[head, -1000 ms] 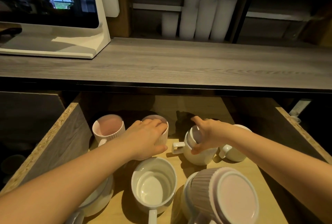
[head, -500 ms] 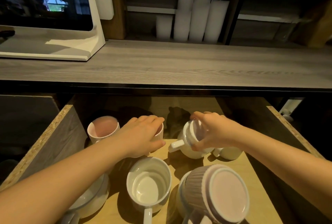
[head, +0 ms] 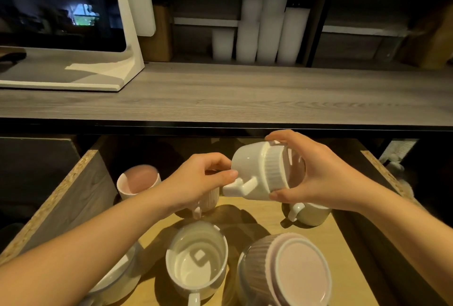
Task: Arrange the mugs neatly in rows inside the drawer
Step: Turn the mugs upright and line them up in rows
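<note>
Near edge of drawer (head: 61, 197), right: ribbed mug (head: 284, 271) upside down, pale flat base facing up. Beside it toward centre: open mug (head: 197, 266), upright, white inside, handle pointing to near edge. Near-left corner: another mug (head: 117, 278), mostly hidden under left forearm. Mid-drawer, right side: upright mug (head: 308, 213), handle turned left, partly covered by right hand. Above drawer floor, clear of it: white mug (head: 264, 171) held tipped on its side, base pointing left, mouth toward right palm, handle pointing down-left. Right hand (head: 316, 173) clamped around rim end of white mug, thumb under, fingers over top. Left hand (head: 201, 180) closed, thumb and fingertips pinching base end and handle of same mug. Under left hand: fluted mug (head: 208, 199), upright, mostly hidden. Toward far-left corner: pink mug (head: 138, 180), upright, pink inside, just beside fluted mug; touching or not, cannot tell. Far part of drawer in shadow under counter (head: 245, 95). On counter, left: white stand (head: 127, 60) carrying dark screen (head: 56, 4). Behind counter, on shelf: stacks of white cups (head: 264, 28).
</note>
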Available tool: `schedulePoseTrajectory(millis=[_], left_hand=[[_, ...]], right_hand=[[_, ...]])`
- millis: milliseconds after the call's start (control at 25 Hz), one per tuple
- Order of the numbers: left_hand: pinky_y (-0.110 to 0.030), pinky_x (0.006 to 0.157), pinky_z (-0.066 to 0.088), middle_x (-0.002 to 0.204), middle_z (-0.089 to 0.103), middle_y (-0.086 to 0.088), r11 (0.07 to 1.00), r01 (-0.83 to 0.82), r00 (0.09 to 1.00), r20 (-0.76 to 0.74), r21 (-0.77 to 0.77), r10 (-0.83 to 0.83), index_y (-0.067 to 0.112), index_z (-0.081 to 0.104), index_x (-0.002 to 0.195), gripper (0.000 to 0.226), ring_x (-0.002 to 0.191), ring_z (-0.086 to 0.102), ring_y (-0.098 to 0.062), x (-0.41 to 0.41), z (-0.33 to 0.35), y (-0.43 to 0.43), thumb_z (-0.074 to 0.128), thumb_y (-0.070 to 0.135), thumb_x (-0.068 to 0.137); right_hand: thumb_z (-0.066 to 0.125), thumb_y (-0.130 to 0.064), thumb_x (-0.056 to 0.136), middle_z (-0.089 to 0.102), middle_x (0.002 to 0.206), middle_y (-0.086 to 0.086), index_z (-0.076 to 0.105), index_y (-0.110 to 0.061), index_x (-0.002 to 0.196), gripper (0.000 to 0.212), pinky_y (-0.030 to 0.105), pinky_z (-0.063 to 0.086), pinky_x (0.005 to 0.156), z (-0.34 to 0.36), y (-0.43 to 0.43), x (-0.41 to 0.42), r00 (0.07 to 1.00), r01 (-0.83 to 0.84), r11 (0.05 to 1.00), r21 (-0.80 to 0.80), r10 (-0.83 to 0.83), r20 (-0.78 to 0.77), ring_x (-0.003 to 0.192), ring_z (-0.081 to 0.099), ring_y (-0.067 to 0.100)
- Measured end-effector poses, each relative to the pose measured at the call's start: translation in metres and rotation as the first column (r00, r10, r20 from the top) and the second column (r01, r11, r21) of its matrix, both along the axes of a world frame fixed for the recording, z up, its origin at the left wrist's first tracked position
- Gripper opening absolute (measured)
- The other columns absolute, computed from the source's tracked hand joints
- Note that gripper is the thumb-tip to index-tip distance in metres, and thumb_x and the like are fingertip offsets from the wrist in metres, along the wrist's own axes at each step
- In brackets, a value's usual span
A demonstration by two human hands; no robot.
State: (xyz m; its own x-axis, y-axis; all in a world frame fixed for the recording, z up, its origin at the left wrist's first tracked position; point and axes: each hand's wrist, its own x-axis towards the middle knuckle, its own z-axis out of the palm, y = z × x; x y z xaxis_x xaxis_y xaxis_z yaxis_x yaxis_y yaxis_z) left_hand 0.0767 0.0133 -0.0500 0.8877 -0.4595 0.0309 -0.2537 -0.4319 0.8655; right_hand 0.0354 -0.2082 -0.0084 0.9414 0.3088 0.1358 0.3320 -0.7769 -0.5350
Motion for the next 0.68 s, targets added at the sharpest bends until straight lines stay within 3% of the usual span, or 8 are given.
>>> schedulePoseTrajectory(millis=[120,200,400,520,680], left_hand=[[-0.023,0.072,0.050,0.088,0.072,-0.009,0.992,-0.043,0.995,-0.097,-0.117,0.032,0.019,0.065,0.095,0.011,0.075,0.065,-0.008,-0.005,0.002,-0.004,0.060,0.026,0.088],[-0.022,0.068,0.052,0.084,0.072,-0.012,0.983,-0.087,0.993,-0.090,-0.164,0.073,0.014,0.064,0.096,0.012,0.074,0.066,-0.011,-0.009,0.005,-0.008,0.062,0.022,0.087],[-0.024,0.070,0.054,0.084,0.066,0.005,0.995,-0.083,0.962,0.255,-0.062,0.096,0.015,0.063,0.087,0.005,0.081,0.062,-0.009,-0.016,0.011,-0.015,0.066,0.015,0.083],[-0.031,0.070,0.054,0.083,0.065,0.008,0.999,-0.040,0.941,0.336,0.007,0.036,0.018,0.061,0.086,0.004,0.081,0.062,-0.009,-0.017,0.007,-0.015,0.065,0.019,0.084],[-0.036,0.068,0.052,0.080,0.061,0.010,0.985,0.044,0.880,0.461,0.166,-0.117,0.026,0.055,0.085,0.005,0.079,0.059,-0.009,-0.019,0.001,-0.014,0.059,0.030,0.084]], right_hand=[[0.083,-0.031,0.063,0.038,0.121,-0.021,0.026,-0.049,0.120,0.082,0.011,0.051,0.072,-0.006,0.001,0.001,1.000,-0.022,0.999,0.028,0.022,-0.001,0.105,0.048,-0.001],[0.083,-0.028,0.063,0.036,0.123,-0.019,0.027,-0.051,0.115,0.080,0.009,0.052,0.074,-0.010,0.001,0.003,0.998,-0.041,0.996,0.083,0.043,-0.034,0.109,0.047,0.000],[0.078,-0.035,0.070,0.037,0.131,-0.021,0.025,-0.048,0.130,0.081,0.012,0.049,0.079,-0.023,0.005,0.009,0.989,-0.014,0.961,0.275,0.054,-0.139,0.118,0.044,0.003],[0.074,-0.034,0.074,0.040,0.135,-0.013,0.016,-0.039,0.142,0.090,0.013,0.046,0.081,-0.031,0.013,0.012,0.991,0.042,0.971,0.236,-0.011,-0.131,0.118,0.043,0.005],[0.078,-0.033,0.071,0.041,0.141,-0.008,0.012,-0.035,0.146,0.100,0.027,0.046,0.096,-0.035,0.016,0.015,0.990,0.070,0.981,0.183,-0.046,-0.133,0.121,0.045,0.009]])
